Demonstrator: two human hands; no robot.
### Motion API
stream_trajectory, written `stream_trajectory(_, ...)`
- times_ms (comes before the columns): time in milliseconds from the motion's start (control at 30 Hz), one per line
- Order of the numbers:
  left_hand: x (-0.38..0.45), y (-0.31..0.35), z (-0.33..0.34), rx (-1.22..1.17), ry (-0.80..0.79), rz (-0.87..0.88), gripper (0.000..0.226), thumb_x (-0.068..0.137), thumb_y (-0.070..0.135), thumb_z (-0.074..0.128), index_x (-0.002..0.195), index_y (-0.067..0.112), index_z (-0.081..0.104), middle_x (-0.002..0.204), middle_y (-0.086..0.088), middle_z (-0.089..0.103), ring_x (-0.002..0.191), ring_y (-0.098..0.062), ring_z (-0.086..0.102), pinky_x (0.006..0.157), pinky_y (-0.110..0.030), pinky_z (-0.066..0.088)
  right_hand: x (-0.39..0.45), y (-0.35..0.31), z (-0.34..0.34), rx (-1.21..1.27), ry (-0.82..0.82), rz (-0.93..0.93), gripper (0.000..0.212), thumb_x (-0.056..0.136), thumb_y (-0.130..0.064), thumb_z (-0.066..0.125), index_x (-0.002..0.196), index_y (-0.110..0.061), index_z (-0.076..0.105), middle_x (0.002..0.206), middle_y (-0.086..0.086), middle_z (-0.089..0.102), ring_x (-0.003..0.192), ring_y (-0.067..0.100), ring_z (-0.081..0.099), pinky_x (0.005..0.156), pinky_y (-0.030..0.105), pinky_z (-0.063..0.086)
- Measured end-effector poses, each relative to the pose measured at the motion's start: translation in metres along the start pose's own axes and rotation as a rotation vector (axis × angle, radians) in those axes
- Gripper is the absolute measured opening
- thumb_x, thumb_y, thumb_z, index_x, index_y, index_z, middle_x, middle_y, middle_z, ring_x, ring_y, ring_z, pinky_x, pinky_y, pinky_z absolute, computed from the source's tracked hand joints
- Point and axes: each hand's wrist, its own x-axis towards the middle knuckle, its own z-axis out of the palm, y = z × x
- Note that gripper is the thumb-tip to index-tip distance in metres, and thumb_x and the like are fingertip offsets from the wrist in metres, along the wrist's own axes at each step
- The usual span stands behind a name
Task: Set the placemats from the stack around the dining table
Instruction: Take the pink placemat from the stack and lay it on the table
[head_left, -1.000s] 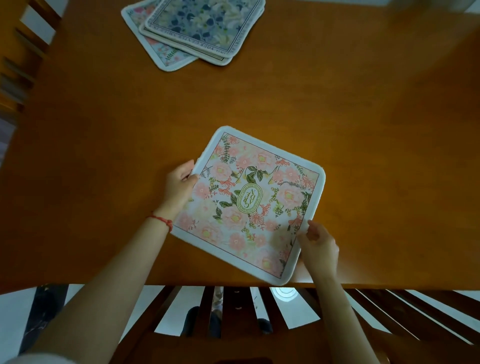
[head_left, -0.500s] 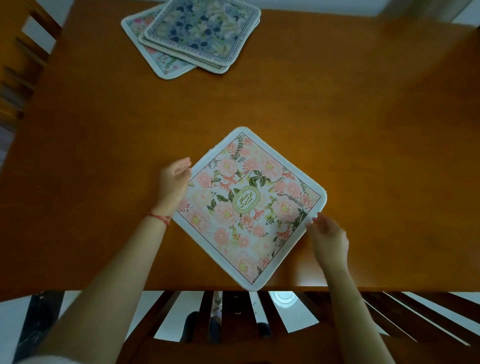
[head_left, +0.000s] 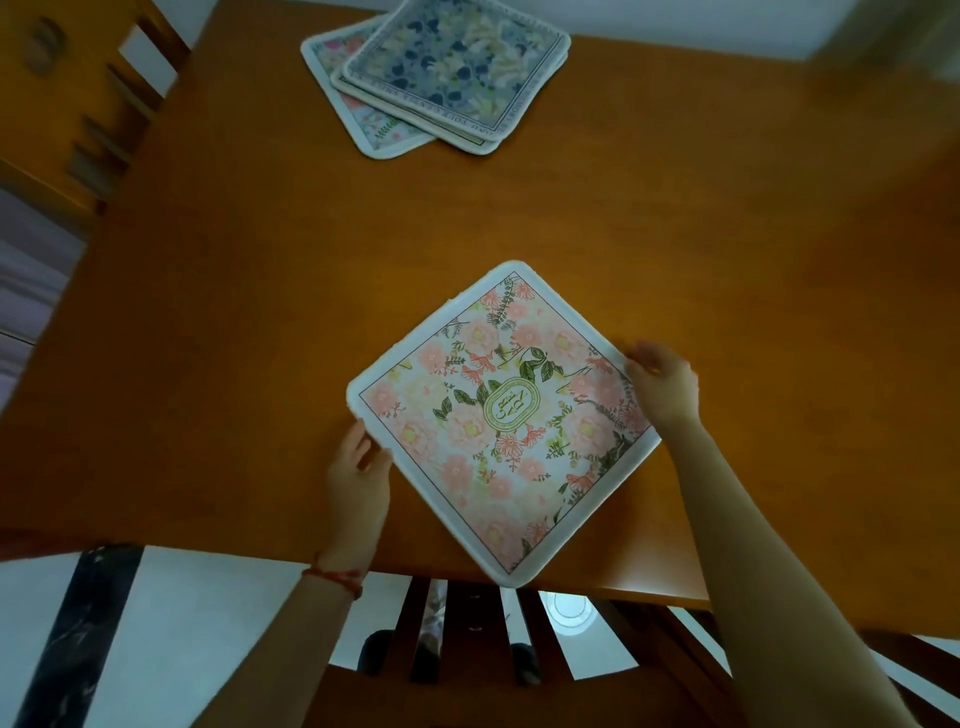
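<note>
Pink placemat (head_left: 506, 421) more turned, corner overhanging.

pink floral placemat (head_left: 498, 421) with white border, blue floral stack (head_left: 447, 73), orange-brown table (head_left: 675, 260), red wrist string (head_left: 335, 576).

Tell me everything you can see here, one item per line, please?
Pink floral placemat: one, pink and cream flowers with a green oval emblem, near table edge, turned like a diamond, one corner past the edge.
Stack of placemats: at least three, top one blue-grey floral, a pink floral one lowest, far side of the table.
Dining table: one, orange-brown wood, fills the view.
Chair: one, dark wood slats, tucked at the near edge.
Second chair: one, brown wood, far left.
Red string bracelet: one, on the left wrist.
Left hand: fingers on the pink mat's left edge.
Right hand: fingers on its right corner.
</note>
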Motion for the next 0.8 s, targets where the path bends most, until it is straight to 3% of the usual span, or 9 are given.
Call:
stream_trajectory(133,-0.011,-0.006,0.007,-0.027,-0.021,-0.026,0.054,0.088,0.001,0.055,0.138,0.017,0.042,0.139,-0.007,0.047,0.120,-0.019,0.049,0.085,-0.028,0.045,0.002,-0.002,0.001,0.004,-0.008,-0.021,0.032,0.091,-0.016,0.054,0.123,-0.012,0.058,0.121,0.005,0.062,0.111,0.017,0.056,0.084,0.023,0.039)
stream_trajectory(300,-0.003,0.005,0.011,-0.008,-0.033,0.017,0.053,0.088,0.003,0.055,0.139,0.013,0.040,0.141,-0.008,0.045,0.126,-0.022,0.044,0.085,-0.023,0.040,-0.011,0.011,0.004,-0.005,0.006,-0.025,0.031,0.092,-0.017,0.051,0.123,-0.012,0.058,0.120,0.004,0.062,0.103,0.014,0.055,0.078,0.024,0.041)
stream_trajectory(367,0.007,0.013,0.011,0.008,-0.058,0.071,0.050,0.089,0.005,0.054,0.137,0.012,0.043,0.138,-0.004,0.048,0.119,-0.012,0.045,0.073,-0.010,0.042,-0.021,0.018,0.005,0.009,0.028,-0.018,0.030,0.092,-0.017,0.051,0.120,-0.011,0.059,0.117,0.004,0.063,0.097,0.010,0.054,0.075,0.024,0.041)
stream_trajectory(433,0.018,0.022,0.012,0.021,-0.081,0.120,0.045,0.090,0.004,0.052,0.135,0.011,0.045,0.131,-0.002,0.052,0.109,-0.007,0.047,0.059,-0.006,0.043,-0.033,0.026,0.007,0.041,0.058,0.008,0.027,0.092,-0.017,0.052,0.117,-0.011,0.061,0.113,0.004,0.064,0.096,0.013,0.056,0.073,0.024,0.042)
stream_trajectory(600,0.050,0.042,0.019,0.058,-0.153,0.203,0.036,0.091,0.000,0.047,0.126,0.008,0.052,0.112,0.002,0.058,0.099,-0.014,0.059,0.067,-0.019,0.049,-0.073,0.042,0.022,0.129,0.133,0.163,0.030,0.092,-0.021,0.053,0.119,-0.010,0.061,0.113,0.007,0.065,0.096,0.020,0.060,0.061,0.017,0.040)
stream_trajectory(700,0.062,0.057,0.027,0.082,-0.208,0.271,0.038,0.090,-0.002,0.047,0.127,0.007,0.051,0.111,0.006,0.055,0.104,-0.012,0.054,0.069,-0.012,0.046,-0.097,0.044,0.030,0.173,0.165,0.233,0.033,0.092,-0.023,0.054,0.121,-0.011,0.059,0.115,0.007,0.065,0.103,0.023,0.060,0.073,0.022,0.041)
stream_trajectory(800,0.070,0.074,0.037,0.110,-0.247,0.308,0.044,0.090,-0.003,0.048,0.134,0.002,0.042,0.115,0.006,0.045,0.108,-0.007,0.044,0.079,-0.008,0.041,-0.113,0.043,0.033,0.196,0.169,0.296,0.029,0.090,-0.020,0.055,0.117,-0.013,0.062,0.110,0.006,0.066,0.095,0.019,0.059,0.076,0.024,0.040)
